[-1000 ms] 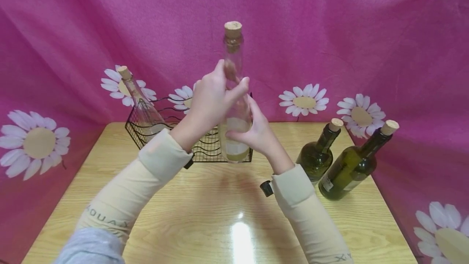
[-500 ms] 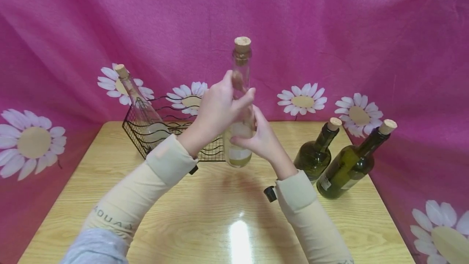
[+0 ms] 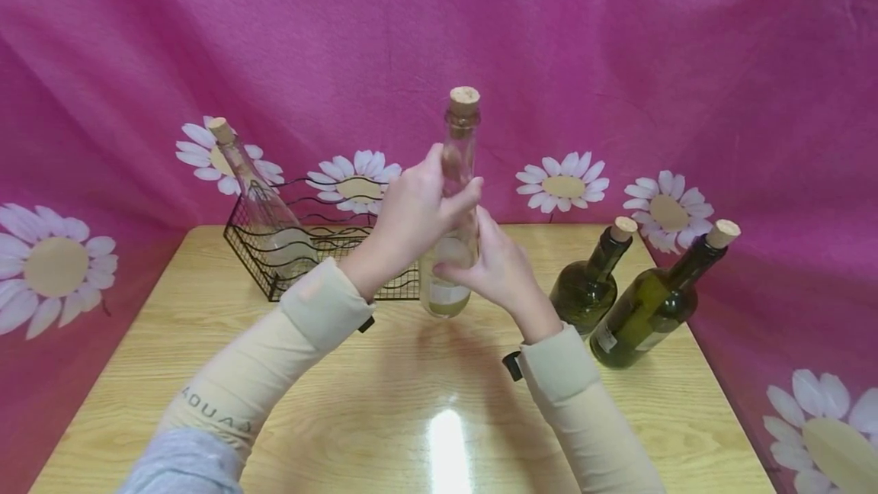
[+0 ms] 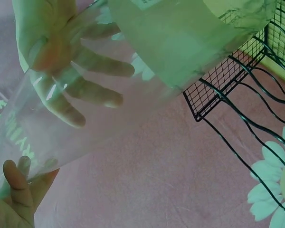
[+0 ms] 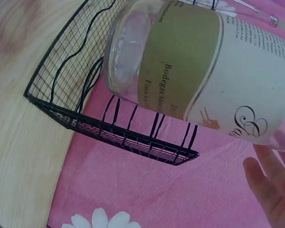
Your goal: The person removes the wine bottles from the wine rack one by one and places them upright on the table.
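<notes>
A clear glass bottle [image 3: 447,294] with a cork [image 3: 465,96] in its mouth is held up before the wire rack. My left hand [image 3: 420,200] grips it around the neck. Lower down, my right hand [image 3: 506,271] holds the body, thumb on the near side. A cream and olive label [image 5: 180,66] wraps the body in the right wrist view. Through the glass, the left wrist view shows spread fingers [image 4: 95,90] on the far side. Behind the bottle stands the black wire rack [image 3: 394,298], partly hidden by my left hand and the bottle.
Another corked clear bottle [image 3: 274,223] leans left in the rack's left end. Two dark green corked bottles [image 3: 583,292] stand at the table's right side. A pink cloth [image 3: 309,44] with daisies hangs behind the wooden table [image 3: 384,418].
Both hands have lowered the clear bottle and carried it slightly to the right. Both grips look the same. The head view has shifted a little.
</notes>
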`<state>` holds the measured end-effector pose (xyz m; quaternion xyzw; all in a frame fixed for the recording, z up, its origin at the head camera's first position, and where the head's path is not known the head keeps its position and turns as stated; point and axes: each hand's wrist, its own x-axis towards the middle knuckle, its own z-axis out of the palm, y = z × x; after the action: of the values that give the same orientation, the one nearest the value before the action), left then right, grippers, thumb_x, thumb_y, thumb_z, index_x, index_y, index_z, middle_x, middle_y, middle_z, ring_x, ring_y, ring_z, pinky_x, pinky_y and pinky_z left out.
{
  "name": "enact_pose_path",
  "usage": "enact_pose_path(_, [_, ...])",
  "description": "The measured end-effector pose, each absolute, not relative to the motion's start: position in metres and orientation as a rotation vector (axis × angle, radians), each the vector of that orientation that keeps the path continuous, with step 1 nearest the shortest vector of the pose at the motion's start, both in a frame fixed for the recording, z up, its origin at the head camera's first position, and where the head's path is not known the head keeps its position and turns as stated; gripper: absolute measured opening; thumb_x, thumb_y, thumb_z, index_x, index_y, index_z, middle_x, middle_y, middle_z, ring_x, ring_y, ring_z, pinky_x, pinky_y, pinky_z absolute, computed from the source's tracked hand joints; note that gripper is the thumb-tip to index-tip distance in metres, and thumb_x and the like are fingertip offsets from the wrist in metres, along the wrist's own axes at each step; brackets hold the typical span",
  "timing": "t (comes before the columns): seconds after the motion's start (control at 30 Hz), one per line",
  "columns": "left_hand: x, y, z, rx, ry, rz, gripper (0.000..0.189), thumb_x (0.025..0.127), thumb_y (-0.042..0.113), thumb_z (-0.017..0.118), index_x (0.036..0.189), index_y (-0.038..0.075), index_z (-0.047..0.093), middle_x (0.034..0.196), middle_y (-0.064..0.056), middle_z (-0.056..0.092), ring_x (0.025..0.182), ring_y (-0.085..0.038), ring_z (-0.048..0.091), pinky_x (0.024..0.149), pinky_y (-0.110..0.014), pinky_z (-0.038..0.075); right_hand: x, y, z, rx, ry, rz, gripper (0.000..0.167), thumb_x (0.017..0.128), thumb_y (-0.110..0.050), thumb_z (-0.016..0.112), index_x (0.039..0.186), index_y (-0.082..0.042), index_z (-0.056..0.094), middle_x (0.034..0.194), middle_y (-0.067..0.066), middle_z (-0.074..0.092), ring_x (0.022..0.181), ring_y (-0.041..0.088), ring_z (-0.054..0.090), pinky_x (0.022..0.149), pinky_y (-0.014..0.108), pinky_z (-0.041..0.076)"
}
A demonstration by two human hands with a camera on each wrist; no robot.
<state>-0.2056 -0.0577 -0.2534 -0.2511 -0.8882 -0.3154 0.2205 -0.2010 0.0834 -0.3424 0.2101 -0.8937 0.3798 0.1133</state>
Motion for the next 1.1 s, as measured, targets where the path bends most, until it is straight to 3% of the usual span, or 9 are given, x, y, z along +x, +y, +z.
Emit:
enact_pose_path(0.37, [-0.206,-0.052,-0.265,-0.736,-2.456,-0.89,0.027,0.087,0.03,0.055,0.091,0.004,0.05,0.065,-0.003,0.056,0.052,-0.014,0.052,0.047,-0.024,0.042,-0.197,0.09,-0.351,0.571,-2.657,0.97,0.083,0.068,-0.043,0.073,0.135,-0.017,0.032,0.11,0.008,0.059,0.098,0.025,0.056,0.072,0.047,0.045])
enact_pose_path(1.1, [-0.204,-0.039,-0.297,-0.747,-2.468,-0.922,0.028,0.086,0.028,0.058,0.092,0.003,0.05,0.064,-0.004,0.056,0.051,-0.014,0.051,0.047,-0.026,0.041,-0.186,0.104,-0.373,0.515,-2.703,0.926,0.081,0.067,-0.042,0.073,0.133,-0.017,0.034,0.108,0.009,0.06,0.094,0.023,0.057,0.066,0.044,0.046])
